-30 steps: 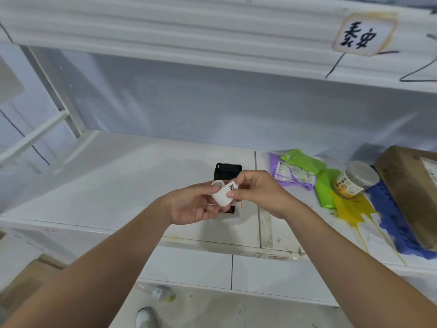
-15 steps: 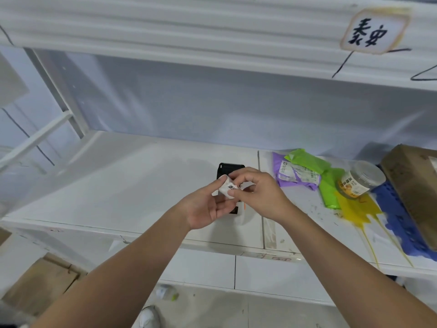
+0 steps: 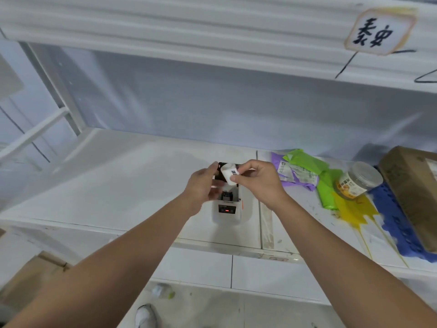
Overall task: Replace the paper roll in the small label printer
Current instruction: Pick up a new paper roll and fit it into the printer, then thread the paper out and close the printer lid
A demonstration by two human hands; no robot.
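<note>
1. The upper part of the label printer (image 3: 226, 210) is hidden behind both hands; only its white, rounded front with a dark panel and a small red light, a black mechanism above that, and a black raised lid at the far end are seen.
2. The paper roll (image 3: 230, 175) is held in the air directly above the printer's far end, not touching it. It is a short white cylinder with a hollow core, and a loose paper end with black print is seen on its near side; the print is too small to be read.
3. The roll is pinched by the thumb and fingertips of the right hand (image 3: 259, 183), closed on its right side.
4. The left hand (image 3: 203, 188) is blurred; its fingers are curled loosely just left of the roll, and whether they touch the roll or the lid cannot be told.
5. The printer is stood on a smooth white shelf (image 3: 113, 185).
6. Right of the printer, crumpled purple and green mailer bags (image 3: 305, 171) are lain flat.
7. Further right of the printer, a clear round jar (image 3: 359, 182) with a yellow label is tipped on its side; its contents cannot be made out.
8. Beyond the jar, a brown cardboard box (image 3: 413, 192) is cut off by the frame edge.
</note>
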